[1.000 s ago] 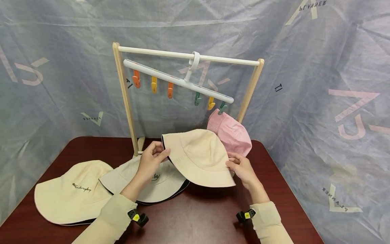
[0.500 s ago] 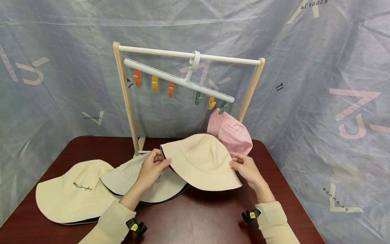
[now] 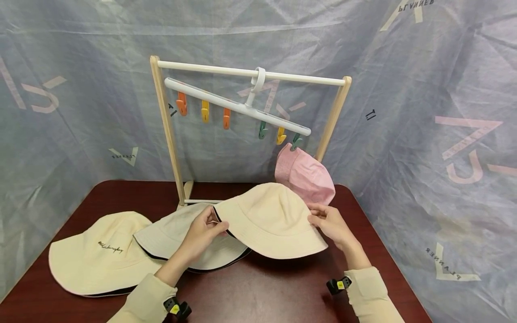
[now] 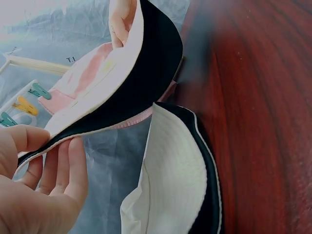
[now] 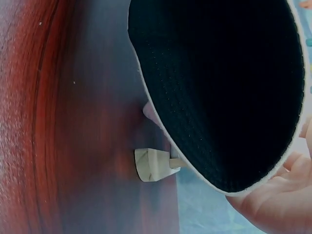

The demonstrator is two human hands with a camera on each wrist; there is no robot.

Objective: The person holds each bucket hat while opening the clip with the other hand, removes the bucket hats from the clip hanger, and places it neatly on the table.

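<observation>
A cream bucket hat (image 3: 270, 220) with a dark lining is held up over the table, its dark underside (image 5: 224, 97) facing the right wrist camera. My left hand (image 3: 206, 231) pinches the left edge of its brim between thumb and fingers, as the left wrist view shows closely. At the hat's right side, my right hand (image 3: 331, 224) holds it with bent fingers against the outer cloth. A light grey bucket hat (image 3: 173, 231) lies below and to the left, partly behind my left hand. Behind the held hat, a pink hat (image 3: 308, 175) hangs from a green clip (image 3: 296, 142).
Another cream hat with black script (image 3: 101, 255) lies at the left of the dark red table (image 3: 258, 296). A wooden rack (image 3: 167, 130) stands at the back, carrying a tilted white hanger (image 3: 238, 106) with several coloured clips. Grey cloth (image 3: 404, 157) surrounds the table.
The held cream hat has come down and its right side has shifted right. My right hand has moved right with it, and my left hand is slightly lower. The pink hat stays hanging.
</observation>
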